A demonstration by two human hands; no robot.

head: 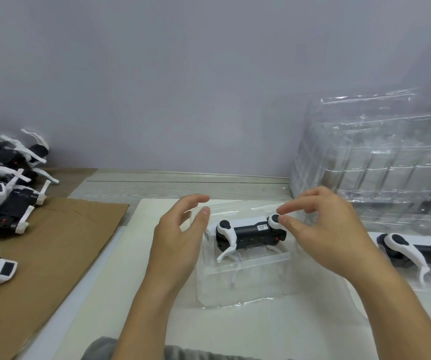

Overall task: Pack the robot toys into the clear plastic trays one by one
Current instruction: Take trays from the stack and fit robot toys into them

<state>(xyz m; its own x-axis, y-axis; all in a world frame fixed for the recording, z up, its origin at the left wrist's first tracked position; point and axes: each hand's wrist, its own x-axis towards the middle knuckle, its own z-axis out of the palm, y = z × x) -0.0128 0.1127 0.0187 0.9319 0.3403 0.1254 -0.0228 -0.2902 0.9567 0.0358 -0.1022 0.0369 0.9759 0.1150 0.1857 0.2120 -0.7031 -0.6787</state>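
Stacked clear trays [373,162] are standing right; the black-and-white robot toy [250,233] is lying in its tray [245,279], right hand [326,229] pinching its hip, left hand [180,235] hovering with fingers relaxed.

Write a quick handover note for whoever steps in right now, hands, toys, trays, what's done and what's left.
Left hand: open, beside the tray, holding nothing.
Right hand: fingertips pinch the rear hip joint of the toy lying in the tray.
Packed toy sits at far right.
Unpacked toys are piled on cardboard at left.
Empty trays are stacked back right.
Left: seat this toy, then pack the pile one by one.
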